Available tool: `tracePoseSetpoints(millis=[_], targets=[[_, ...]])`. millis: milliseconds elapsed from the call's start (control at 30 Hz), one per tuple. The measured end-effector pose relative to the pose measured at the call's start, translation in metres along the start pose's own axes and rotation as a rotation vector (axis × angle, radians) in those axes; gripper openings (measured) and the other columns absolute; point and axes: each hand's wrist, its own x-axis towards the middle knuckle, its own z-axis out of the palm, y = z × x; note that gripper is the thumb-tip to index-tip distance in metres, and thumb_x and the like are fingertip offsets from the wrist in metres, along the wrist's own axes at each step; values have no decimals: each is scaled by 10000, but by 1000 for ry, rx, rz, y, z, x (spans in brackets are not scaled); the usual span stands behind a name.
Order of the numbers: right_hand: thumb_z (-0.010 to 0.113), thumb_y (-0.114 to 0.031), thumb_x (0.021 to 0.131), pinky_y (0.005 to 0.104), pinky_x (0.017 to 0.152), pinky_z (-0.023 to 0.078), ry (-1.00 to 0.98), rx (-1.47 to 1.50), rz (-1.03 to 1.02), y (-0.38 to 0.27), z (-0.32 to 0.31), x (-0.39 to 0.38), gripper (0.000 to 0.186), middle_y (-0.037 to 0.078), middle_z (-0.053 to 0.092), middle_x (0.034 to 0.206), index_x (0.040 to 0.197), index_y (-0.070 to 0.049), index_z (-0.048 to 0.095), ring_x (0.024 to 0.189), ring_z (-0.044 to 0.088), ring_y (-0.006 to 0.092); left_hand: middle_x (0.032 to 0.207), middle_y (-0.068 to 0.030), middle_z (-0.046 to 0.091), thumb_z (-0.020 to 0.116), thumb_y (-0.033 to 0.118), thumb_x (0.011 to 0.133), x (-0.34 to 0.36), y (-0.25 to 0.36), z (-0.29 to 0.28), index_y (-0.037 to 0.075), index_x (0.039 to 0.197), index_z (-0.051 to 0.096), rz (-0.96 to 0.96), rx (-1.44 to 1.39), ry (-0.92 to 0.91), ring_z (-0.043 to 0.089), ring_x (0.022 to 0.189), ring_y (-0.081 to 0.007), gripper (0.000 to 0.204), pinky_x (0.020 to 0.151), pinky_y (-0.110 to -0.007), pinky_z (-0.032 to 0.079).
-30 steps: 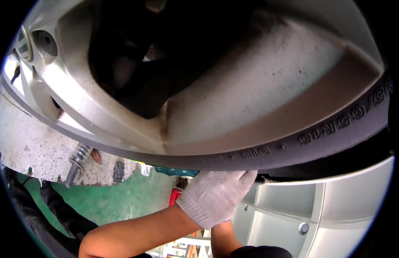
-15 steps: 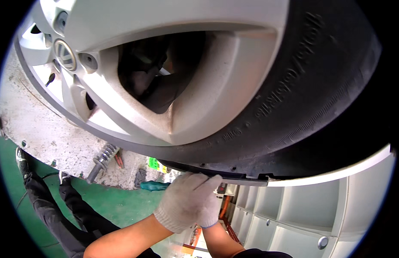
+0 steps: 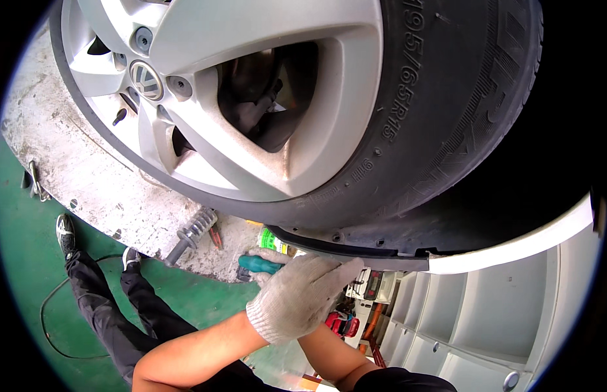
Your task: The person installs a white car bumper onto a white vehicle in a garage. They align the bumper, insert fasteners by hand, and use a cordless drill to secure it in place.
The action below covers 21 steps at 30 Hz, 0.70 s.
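Note:
A car wheel fills the upper view: a silver alloy rim (image 3: 251, 98) in a black tyre (image 3: 447, 117). Below the tyre runs the black wheel-arch trim (image 3: 355, 251), joined to a white body panel (image 3: 519, 245). My left hand (image 3: 297, 294), in a white knit glove, lies just under the trim with its fingers pointing at the trim's edge. My right forearm passes behind it, so my right hand (image 3: 265, 255) is mostly hidden. Only gloved fingers show, curled round a green tool handle (image 3: 259, 265) sticking out to the left.
A coil-spring strut (image 3: 191, 232) lies on a rough concrete patch (image 3: 87, 176) beside the green floor (image 3: 29, 287). Legs in dark trousers (image 3: 114, 313) with black shoes stand lower left, near a thin cable. White shelving (image 3: 486, 313) and red items (image 3: 342, 323) are at lower right.
The view has swung so the wheel's hub and more tyre sidewall now show. My gloved hands have stayed under the arch trim, and the green handle has come into sight.

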Motion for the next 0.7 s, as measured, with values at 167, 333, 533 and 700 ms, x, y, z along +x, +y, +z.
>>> tracePoseSetpoints(millis=[167,333,533,700], targets=[[731,-159,956,360,962,535,79,177,-15,-22,6,1,436,139,680,1261,1336,10,600,1137,657,211,1030,-159,665,732,72,827,14,15,-28,-15,1304,602,-97,192,-110,629,892,-397,503,791,-468,503],[730,-136,958,361,978,530,237,340,-52,-59,-3,-11,431,145,671,1286,1341,12,599,1159,651,214,1075,-191,720,650,170,1006,-21,-18,-65,-35,1164,690,-153,148,118,672,1058,-368,261,971,-450,527],[717,-10,944,372,1075,489,256,-11,-161,-54,-37,-45,417,171,648,1355,1346,-16,608,1245,629,252,1124,-196,718,644,200,1013,-26,-86,-20,-17,1188,709,-274,-36,-99,671,1085,-383,286,964,-447,536],[719,-7,939,380,1081,487,309,24,-149,-40,-56,-66,385,188,653,1365,1307,-9,608,1257,631,271,1085,-218,717,669,223,987,-10,-80,7,4,1197,727,-343,78,-142,686,1041,-402,308,934,-455,548]])
